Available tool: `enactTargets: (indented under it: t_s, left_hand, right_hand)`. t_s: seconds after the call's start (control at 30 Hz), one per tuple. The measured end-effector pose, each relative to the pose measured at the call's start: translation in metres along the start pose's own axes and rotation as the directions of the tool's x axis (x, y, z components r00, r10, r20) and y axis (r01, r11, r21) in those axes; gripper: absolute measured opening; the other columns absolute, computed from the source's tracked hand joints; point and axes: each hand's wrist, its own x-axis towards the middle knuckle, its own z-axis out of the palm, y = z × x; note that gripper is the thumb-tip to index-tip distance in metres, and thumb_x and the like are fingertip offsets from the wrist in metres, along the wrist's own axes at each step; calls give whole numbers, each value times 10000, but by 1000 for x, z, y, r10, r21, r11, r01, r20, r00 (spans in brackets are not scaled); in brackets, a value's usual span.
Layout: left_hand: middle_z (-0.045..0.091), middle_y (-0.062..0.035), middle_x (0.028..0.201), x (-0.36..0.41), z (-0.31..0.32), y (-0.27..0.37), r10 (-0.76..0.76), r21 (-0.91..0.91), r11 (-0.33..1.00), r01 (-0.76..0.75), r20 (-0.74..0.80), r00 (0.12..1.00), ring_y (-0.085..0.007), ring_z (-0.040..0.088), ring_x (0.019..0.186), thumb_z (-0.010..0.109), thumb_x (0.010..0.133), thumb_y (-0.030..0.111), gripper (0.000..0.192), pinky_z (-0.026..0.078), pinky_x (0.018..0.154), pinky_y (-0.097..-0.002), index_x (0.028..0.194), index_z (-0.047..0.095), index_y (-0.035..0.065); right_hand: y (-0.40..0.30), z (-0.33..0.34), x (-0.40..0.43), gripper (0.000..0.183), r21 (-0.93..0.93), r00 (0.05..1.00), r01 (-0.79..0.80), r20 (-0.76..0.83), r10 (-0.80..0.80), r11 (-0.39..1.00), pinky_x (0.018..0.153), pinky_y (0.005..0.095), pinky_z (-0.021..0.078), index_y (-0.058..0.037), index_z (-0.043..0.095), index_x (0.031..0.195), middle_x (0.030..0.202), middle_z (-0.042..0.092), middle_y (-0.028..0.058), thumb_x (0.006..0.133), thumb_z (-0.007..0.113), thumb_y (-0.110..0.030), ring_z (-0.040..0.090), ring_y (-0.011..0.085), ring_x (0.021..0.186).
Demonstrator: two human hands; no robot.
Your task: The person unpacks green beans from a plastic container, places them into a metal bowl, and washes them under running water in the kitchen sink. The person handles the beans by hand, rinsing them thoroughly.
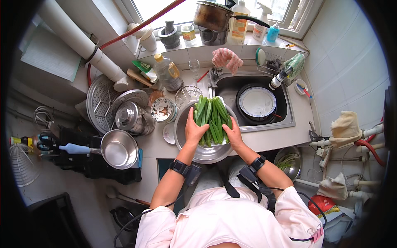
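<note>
A pile of green okra pods [212,119] lies on a white tray [224,141] over a wide stainless steel basin [204,158]. My left hand [194,127] grips the left side of the pile, its thumb across the pods. On the opposite side my right hand [233,131] presses against the okra, thumb on the near pods. Most of the tray is hidden under the okra. The basin stands at the counter's front edge, just left of the sink.
The steel sink [225,90] holds a white plate [257,101] on a dark pan. Left of the basin stand a patterned bowl [163,109], a lidded steel pot [131,116], an oil bottle [167,73] and a saucepan [119,149]. A wine glass [194,65] stands behind.
</note>
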Motion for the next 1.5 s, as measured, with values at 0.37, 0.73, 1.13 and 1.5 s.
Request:
enactTargets:
  t_s: [0.37, 0.73, 1.13, 1.5]
  left_hand:
    - [515, -97, 1281, 0, -11, -14, -41, -442, 896, 50, 30, 999, -189, 525, 1126, 673, 632, -3, 777, 411, 954, -291, 1360, 411, 67]
    - [458, -135, 1306, -40, 7, -79, -328, -578, 760, 296, 52, 943, -203, 494, 1140, 710, 686, -32, 888, 419, 945, -310, 1431, 241, 87]
    - [503, -106, 1203, 6, -8, -19, -130, -459, 884, 87, -64, 989, -157, 507, 1022, 651, 813, 54, 571, 451, 875, -269, 1332, 416, 38]
    - [472, -155, 1140, 21, 23, 62, 148, 298, 945, -136, -19, 989, -358, 536, 999, 814, 627, 193, 753, 474, 806, -415, 1249, 424, 24]
  right_hand:
    - [0, -21, 14, 474, 81, 991, -132, 45, 128, 988, 958, 267, 379, -13, 397, 1321, 1209, 526, 56, 890, 571, -109, 489, 130, 1102]
    - [-42, -73, 19, 508, 125, 965, -261, 14, 262, 957, 964, 274, 394, -18, 360, 1354, 1262, 506, 69, 896, 567, -93, 490, 134, 1129]
    - [-44, -78, 32, 508, 87, 960, -278, 67, 272, 957, 967, 274, 396, -15, 348, 1365, 1277, 495, 71, 902, 545, -81, 490, 136, 1132]
    - [-26, -40, 29, 429, 85, 979, -199, 69, 194, 976, 949, 268, 394, -25, 409, 1303, 1210, 533, 49, 905, 553, -95, 499, 116, 1097]
